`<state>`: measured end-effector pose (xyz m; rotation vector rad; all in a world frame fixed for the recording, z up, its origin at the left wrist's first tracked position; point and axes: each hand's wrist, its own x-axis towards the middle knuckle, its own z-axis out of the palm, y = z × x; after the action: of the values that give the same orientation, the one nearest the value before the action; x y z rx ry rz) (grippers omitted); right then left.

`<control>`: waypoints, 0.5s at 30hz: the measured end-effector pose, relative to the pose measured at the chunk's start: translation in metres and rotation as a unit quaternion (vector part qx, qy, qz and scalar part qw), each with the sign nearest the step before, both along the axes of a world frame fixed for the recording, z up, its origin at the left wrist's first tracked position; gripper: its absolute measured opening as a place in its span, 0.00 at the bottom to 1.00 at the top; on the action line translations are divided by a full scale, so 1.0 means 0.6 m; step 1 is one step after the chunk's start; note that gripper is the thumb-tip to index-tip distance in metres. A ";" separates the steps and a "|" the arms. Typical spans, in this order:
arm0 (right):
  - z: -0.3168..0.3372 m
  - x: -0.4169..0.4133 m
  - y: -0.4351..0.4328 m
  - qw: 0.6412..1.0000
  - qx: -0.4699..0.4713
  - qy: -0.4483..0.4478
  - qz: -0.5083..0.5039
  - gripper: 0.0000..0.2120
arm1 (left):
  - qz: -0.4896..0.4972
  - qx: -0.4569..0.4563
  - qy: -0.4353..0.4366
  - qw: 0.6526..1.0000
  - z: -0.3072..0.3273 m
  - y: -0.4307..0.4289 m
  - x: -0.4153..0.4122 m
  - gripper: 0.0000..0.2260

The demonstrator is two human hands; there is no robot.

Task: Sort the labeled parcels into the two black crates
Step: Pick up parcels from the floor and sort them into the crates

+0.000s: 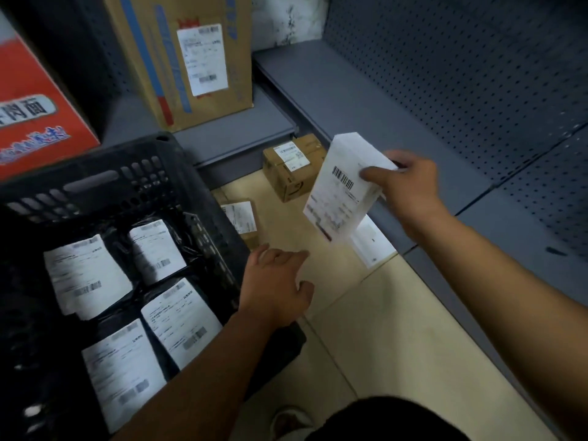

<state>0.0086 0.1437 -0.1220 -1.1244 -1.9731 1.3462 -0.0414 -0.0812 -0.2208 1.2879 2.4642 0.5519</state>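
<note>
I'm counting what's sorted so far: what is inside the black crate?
Four black-wrapped parcels, white labels up, lie in the black crate. The left forearm covers its near right corner; anything beneath them is hidden. The right hand holds a white box outside.

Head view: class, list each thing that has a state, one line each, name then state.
white parcel: held in the air, label showing.
right hand: grips the white parcel.
left hand: open, holding nothing.
black crate: holds labelled bags, labels up.
brown box: on the floor, closed.
tall carton: upright.
</note>
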 end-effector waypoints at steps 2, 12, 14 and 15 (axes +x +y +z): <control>0.049 -0.001 -0.056 0.998 -0.054 0.025 0.026 0.12 | 0.031 0.051 -0.156 0.986 0.031 -0.026 -0.019 0.23; 0.217 -0.080 -0.368 0.980 -0.115 0.002 0.161 0.07 | 0.330 0.192 -0.395 0.835 0.215 -0.426 -0.076 0.13; 0.213 -0.085 -0.423 0.974 -0.181 -0.001 0.136 0.05 | 0.375 0.191 -0.400 0.814 0.229 -0.465 -0.090 0.15; 0.204 -0.082 -0.446 0.963 -0.239 -0.008 0.123 0.06 | 0.383 0.202 -0.406 0.804 0.234 -0.475 -0.101 0.17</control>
<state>-0.0405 -0.1239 0.0001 -1.1151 -1.8961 2.0293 -0.1018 -0.3664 -0.0804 -0.0402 2.0156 1.5063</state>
